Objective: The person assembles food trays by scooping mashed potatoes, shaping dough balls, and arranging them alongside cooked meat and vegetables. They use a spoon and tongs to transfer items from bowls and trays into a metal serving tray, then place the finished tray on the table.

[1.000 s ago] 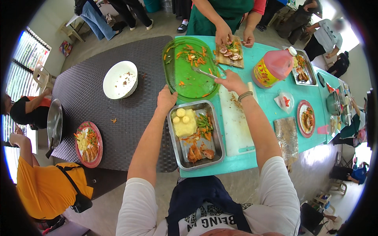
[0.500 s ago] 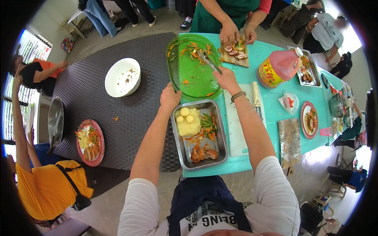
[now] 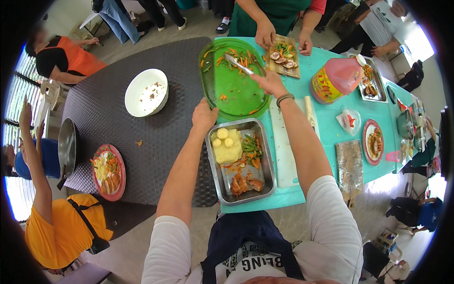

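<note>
Upper centre: right hand [image 3: 272, 84] grips tongs [image 3: 240, 65], left hand [image 3: 204, 115] touches green tray [image 3: 231, 90], grip unclear; carrot strips [image 3: 245, 60] remain there; steel pan [image 3: 221, 183] below already holds mashed potato [image 3: 227, 154]

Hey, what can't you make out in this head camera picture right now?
All in the head view:
- Tongs: handle end covered by the right hand.
- White cutting board: partly hidden under the right forearm.
- Brown scraps in the white bowl: too small to identify.
</note>
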Available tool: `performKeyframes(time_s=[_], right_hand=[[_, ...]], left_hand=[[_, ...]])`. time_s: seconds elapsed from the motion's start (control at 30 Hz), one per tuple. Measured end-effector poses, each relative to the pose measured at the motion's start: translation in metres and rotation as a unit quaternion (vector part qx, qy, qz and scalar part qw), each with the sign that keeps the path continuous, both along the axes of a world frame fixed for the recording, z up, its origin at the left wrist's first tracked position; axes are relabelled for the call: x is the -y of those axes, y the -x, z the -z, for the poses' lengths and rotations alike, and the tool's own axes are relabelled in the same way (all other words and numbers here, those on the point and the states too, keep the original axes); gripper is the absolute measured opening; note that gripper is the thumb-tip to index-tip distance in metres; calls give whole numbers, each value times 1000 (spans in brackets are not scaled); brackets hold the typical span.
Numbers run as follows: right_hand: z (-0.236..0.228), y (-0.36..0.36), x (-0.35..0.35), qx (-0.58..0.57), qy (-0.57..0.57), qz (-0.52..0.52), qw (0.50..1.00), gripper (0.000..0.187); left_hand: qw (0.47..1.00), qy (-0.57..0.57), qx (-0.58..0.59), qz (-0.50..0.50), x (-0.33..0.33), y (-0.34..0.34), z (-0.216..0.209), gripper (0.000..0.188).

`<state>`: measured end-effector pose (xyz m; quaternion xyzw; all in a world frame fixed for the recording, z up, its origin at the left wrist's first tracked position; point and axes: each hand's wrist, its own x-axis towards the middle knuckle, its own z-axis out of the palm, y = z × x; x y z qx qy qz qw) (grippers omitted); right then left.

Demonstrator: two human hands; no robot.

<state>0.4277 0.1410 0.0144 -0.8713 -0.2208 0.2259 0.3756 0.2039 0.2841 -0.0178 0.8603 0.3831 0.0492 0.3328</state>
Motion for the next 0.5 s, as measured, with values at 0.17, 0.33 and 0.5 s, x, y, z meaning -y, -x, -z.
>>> performKeyframes(time_s=[0.17,0.33,0.5], right_hand=[[5,12,-4,127,59,-76,987,65],[25,18,0,183,69,-57,979,65],[31,7,-3,150,55,-36,987,58]], left_hand=[[1000,4,0,-7,-4,0,7,41],[1000,15,9,13,-1,2,-7,41],[1000,0,-24,11,0,0,-5,39]])
